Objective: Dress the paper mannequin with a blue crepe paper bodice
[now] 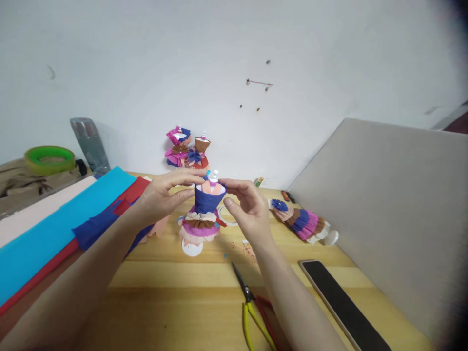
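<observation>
In the head view, the dress (208, 201) stands at frame centre between left hand (168, 192) and right hand (251, 207), both loosely curved, thumbs apart, fingertips near its rim; I cannot tell whether they touch. An uneven squeeze could crumple or tip it. Counted: four dresses altogether, one scissors (248, 295) lower centre, one phone (340, 302) lower right, one bottle (95, 148) left.

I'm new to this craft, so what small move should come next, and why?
Probably a gentle adjustment of the blue bodice at its top edge: the left hand and right hand frame that edge from opposite sides, while the scissors lie unheld on the table.
</observation>
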`<state>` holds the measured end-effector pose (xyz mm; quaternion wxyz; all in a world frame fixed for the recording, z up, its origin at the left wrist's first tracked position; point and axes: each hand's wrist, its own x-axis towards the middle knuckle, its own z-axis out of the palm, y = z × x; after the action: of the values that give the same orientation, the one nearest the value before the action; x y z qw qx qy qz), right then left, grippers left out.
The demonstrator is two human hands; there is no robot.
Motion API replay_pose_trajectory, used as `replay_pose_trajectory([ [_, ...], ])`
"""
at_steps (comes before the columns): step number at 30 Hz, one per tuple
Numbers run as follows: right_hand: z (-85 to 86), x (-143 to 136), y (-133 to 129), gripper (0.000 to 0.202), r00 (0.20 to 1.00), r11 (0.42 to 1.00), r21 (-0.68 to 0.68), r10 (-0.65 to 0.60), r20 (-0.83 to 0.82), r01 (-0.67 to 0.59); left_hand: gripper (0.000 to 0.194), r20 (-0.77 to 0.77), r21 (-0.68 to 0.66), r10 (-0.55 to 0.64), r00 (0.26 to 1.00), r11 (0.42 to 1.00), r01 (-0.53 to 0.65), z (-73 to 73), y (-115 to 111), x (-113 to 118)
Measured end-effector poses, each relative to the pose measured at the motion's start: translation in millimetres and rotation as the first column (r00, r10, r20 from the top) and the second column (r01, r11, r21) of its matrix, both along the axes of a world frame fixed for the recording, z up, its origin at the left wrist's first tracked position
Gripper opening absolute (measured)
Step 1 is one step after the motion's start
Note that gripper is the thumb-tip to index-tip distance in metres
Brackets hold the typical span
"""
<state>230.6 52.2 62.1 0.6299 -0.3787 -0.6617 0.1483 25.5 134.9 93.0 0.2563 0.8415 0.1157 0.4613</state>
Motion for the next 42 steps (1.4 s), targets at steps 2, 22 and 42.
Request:
replay_pose_trajectory([
  [2,0.6,0.4,1.3,0.016,0.999,1.0,0.024,-0.005,0.037,0.004,0.018,0.02,0.041,0.001,1.0,0.999,-0.002,-0.6,-0.2,0.4],
  [22,8.4,0.3,1.6,0.006,0.997,0.999,0.027,0.043,0.063,-0.045,0.007,0.027,-0.013,0.038,0.999,0.999,-0.037,-0.2,-3.6,1.2],
  [42,4.5,-0.3,1.3,0.015,0.996,0.997,-0.009,0.076,-0.046,-0.077,0.028,0.071,-0.21,0.072,0.995,0.976,-0.056,-2.1,-7.4,5.8],
])
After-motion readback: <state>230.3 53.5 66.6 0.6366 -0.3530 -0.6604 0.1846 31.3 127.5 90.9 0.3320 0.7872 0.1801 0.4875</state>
